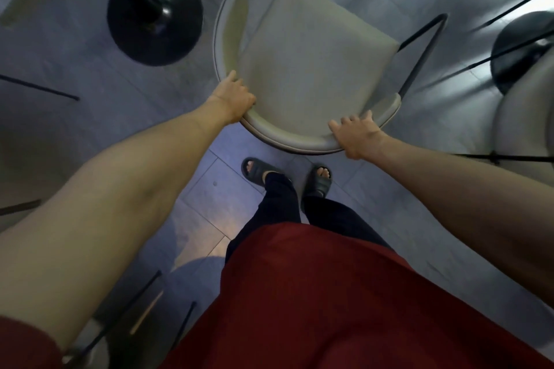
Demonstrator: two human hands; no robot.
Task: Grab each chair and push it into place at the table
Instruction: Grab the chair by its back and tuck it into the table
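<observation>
A cream padded chair (311, 63) with a curved backrest and thin black metal legs stands just ahead of my feet, seen from above. My left hand (235, 96) grips the left end of the curved backrest. My right hand (355, 133) holds the backrest's right part, fingers curled over its top edge. The table's round black pedestal base (154, 15) with its black post rises at the upper left; the tabletop itself is out of view.
A second cream chair (523, 117) with black legs stands at the right edge, beside another round black base (521, 48). Thin black chair legs (39, 88) cross the grey tiled floor on the left and at the lower left. My sandalled feet (257, 171) are right behind the chair.
</observation>
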